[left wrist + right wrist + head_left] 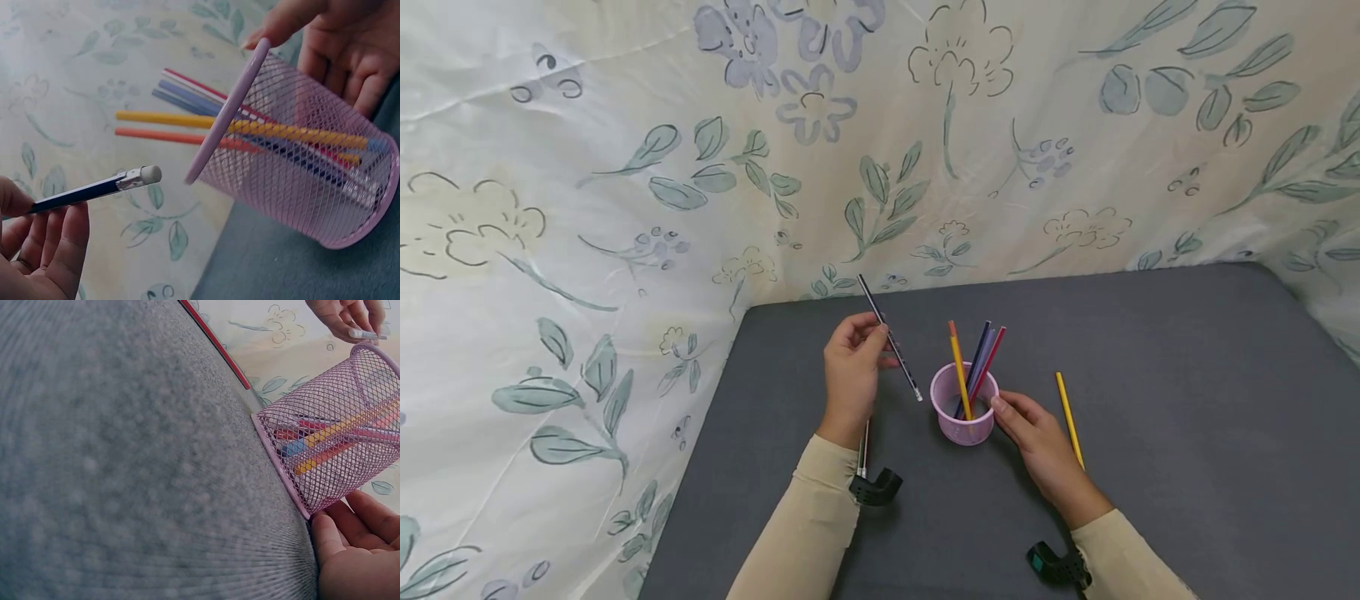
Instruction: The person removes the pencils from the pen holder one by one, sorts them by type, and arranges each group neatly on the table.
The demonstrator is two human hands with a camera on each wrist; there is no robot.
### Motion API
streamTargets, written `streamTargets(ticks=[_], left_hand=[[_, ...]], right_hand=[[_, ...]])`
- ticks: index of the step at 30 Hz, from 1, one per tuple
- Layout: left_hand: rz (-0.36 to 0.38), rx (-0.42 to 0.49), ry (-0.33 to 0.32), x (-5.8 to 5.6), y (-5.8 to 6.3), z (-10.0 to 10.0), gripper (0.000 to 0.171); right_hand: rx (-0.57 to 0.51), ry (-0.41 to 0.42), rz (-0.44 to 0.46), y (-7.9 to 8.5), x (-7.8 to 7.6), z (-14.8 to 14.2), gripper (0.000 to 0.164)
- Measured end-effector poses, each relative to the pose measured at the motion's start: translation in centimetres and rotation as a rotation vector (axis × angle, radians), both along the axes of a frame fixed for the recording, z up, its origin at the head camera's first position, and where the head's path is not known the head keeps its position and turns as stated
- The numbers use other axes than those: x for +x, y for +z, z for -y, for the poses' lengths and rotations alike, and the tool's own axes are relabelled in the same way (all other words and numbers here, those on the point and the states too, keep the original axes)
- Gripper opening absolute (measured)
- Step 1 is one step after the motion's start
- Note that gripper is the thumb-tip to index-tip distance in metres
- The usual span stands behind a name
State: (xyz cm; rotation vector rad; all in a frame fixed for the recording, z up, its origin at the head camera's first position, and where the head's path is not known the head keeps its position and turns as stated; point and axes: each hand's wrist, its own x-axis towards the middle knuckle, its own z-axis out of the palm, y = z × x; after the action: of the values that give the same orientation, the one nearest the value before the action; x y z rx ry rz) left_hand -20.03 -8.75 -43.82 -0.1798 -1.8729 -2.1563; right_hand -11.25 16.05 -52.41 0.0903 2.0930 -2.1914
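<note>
My left hand (853,367) pinches a dark pencil (891,340) between thumb and fingers. It slants, its white eraser end down and toward the pink mesh pencil cup (966,432). In the left wrist view that eraser (150,174) is apart from the cup's rim (215,128). The cup stands upright on the table, with several pencils leaning inside, among them a yellow pencil (961,375), an orange one and a red one (988,362). My right hand (1037,446) holds the cup from its right side, thumb at the rim and fingers along the mesh wall.
On the grey table (1210,417), a yellow pencil (1069,421) lies right of the cup, partly behind my right hand. More pencils (863,454) lie beside my left wrist, mostly hidden by it. A flowered cloth (820,192) borders the table's back and left.
</note>
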Motion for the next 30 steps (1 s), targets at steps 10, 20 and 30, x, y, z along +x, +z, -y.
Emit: streamTargets(ticks=[10,20,30], left_hand=[[0.051,-0.023,0.018,0.1,-0.4,1.7,0.017],[0.101,-0.031,0.034,0.2,-1.0,3.1,0.020],[0.177,-0.086,0.055,0.5,-1.9,5.0,0.016]], right_hand=[[-0.018,-0.006,-0.014,-0.1,0.0,0.0,0.053],[-0.026,-0.013,-0.024,-0.2,0.0,0.1,0.052],[0.000,0.001,-0.021,0.0,0.1,0.1,0.055]])
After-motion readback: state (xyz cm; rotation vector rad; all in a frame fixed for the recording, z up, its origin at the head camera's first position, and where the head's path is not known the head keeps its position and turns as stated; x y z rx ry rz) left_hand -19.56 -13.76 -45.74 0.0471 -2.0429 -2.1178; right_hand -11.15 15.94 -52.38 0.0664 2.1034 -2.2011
